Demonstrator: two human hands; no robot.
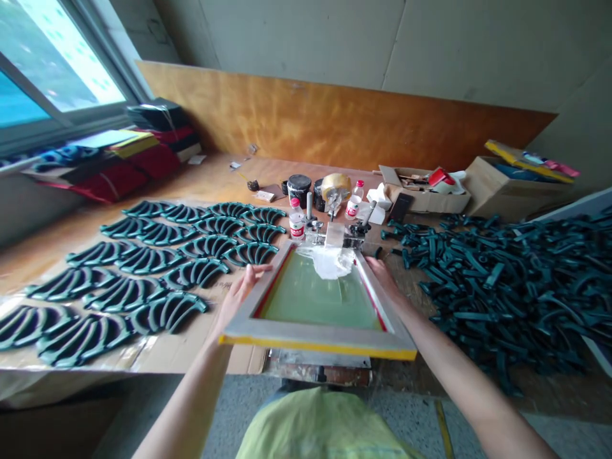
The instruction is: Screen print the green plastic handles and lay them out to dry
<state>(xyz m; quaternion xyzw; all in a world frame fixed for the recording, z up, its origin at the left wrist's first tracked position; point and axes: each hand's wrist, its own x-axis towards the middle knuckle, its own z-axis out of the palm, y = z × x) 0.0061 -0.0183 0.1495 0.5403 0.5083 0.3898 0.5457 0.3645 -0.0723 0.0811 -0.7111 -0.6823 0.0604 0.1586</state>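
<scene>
As two bottles (297,224) stand behind one screen frame (315,330), left fingers (249,274) clasp its side; right fingers (376,266) too hidden to tell

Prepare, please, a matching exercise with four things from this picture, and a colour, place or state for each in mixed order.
Things:
1. Frame
2. Loose green pieces
3. Long board
4. Left hand

Descriptions:
A. Orange-brown, standing in front of the wall
B. At the left side of a grey thing
C. Grey, with a yellow strip on the edge nearest the person
D. In a big untidy heap at the right of the picture

Right pairs: 1-C, 2-D, 3-A, 4-B
</scene>
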